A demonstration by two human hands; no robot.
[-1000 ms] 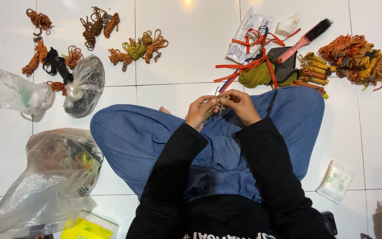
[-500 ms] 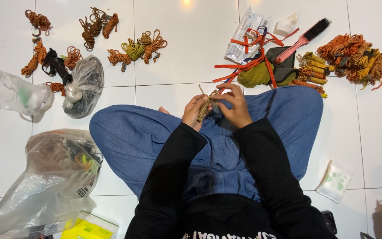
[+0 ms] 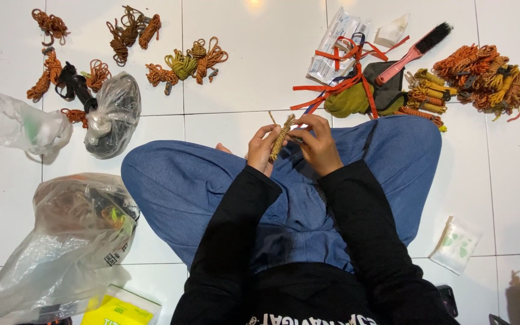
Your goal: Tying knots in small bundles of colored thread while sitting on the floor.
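I sit cross-legged on a white tiled floor in blue jeans and a black top. My left hand [image 3: 263, 147] grips a short tan braided cord bundle [image 3: 280, 139], held nearly upright above my lap. My right hand [image 3: 318, 143] pinches the same bundle near its upper end from the right. Loose cord tips stick out at the top of the bundle, above my fingers.
Orange and olive cord bundles [image 3: 183, 64] lie at the far left and a heap of cord bundles [image 3: 480, 77] at the far right. Red straps [image 3: 338, 84], a pink brush [image 3: 413, 53], and clear plastic bags [image 3: 67, 241] lie around me. A small white packet [image 3: 456, 245] rests by my right knee.
The braided bundle has turned from lying slanted between both hands to standing nearly upright in my left hand. My right hand has shifted up toward its top.
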